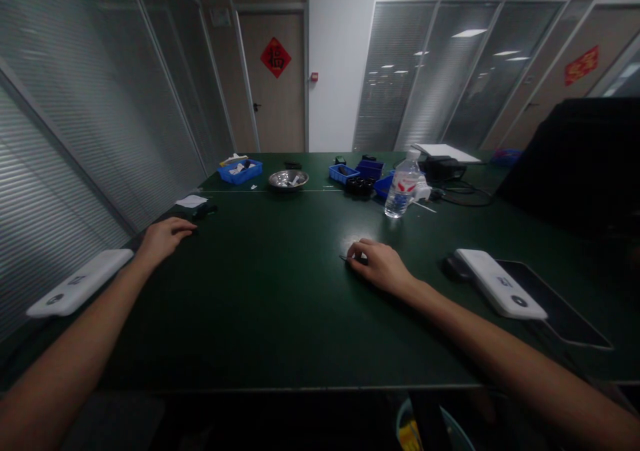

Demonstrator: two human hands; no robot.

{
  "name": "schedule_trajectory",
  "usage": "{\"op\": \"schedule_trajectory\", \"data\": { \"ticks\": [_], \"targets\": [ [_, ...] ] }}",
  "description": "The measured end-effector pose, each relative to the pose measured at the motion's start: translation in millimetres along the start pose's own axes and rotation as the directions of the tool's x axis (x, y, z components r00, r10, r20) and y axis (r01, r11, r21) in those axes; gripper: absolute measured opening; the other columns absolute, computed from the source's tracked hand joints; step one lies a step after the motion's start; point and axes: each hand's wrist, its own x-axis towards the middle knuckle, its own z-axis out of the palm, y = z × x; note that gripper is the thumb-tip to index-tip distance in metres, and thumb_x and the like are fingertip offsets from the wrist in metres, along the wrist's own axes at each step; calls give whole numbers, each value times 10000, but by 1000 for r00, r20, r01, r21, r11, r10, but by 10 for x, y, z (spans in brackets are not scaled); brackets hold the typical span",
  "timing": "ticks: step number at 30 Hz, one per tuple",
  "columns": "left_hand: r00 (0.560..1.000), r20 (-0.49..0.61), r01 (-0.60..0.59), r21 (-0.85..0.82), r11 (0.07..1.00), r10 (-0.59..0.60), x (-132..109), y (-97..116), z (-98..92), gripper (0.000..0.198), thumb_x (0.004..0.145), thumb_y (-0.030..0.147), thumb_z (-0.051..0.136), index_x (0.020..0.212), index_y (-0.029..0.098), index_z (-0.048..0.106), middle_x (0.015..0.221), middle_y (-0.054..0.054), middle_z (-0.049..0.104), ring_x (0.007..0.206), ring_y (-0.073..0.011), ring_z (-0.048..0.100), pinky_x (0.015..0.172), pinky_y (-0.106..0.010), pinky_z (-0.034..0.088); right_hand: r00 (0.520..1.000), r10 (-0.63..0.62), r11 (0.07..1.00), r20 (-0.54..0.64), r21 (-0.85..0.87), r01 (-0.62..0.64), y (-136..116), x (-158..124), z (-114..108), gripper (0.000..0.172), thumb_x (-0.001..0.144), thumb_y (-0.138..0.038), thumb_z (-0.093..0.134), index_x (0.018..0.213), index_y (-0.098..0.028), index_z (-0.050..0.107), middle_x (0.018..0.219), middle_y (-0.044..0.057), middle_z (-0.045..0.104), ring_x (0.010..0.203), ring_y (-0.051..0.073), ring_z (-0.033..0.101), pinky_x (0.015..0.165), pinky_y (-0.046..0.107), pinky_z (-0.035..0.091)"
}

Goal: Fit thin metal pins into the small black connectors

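My left hand (167, 239) rests at the left of the green table (270, 291), thumb and fingers pinched together. A small dark bit shows at its fingertips, too small to name. Just beyond them lie a black object (204, 211) and a white paper (191, 201). Over the middle of the table my right hand (383, 265) is closed around a small dark thing with a thin tip (343, 257) sticking out to the left. Its kind is mostly hidden by the fingers. A clear water bottle (400, 187) stands upright beyond this hand.
White power banks lie left (83, 283) and right (500, 284), the right one beside a black mouse (456, 268) and dark mat (560, 304). Farther back are a metal bowl (289, 187), blue trays (241, 177) and cables (470, 201). A black bulk (575, 164) stands right.
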Motion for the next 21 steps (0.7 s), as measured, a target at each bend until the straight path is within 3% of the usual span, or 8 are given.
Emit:
{"op": "schedule_trajectory", "data": {
  "ticks": [9,17,21],
  "targets": [
    [978,56,207,-103,973,-203,9,40,-26,393,912,344,662,1270,190,714,1366,-77,685,1206,-279,634,1036,-396,467,1000,1,1000,-8,-21,-1,13,10,18,196,988,-348,593,1104,-247,715,1074,56,689,861,189,650,725,278,480],
    [971,41,240,-100,966,-237,-22,66,-56,367,910,365,674,1242,220,734,1347,-43,701,1196,-274,633,1009,-389,485,1000,11,1000,1,-6,-11,-21,0,-11,193,992,-344,591,1106,-245,712,1089,60,690,872,190,653,725,274,488],
    [978,25,206,-32,978,-205,-37,59,-48,380,921,431,656,1235,236,744,1265,-34,734,1035,-263,668,965,-408,491,1000,10,1000,8,-6,-10,-19,2,-21,192,993,-348,591,1107,-248,710,1090,58,686,865,188,655,717,271,490]
  ]
}}
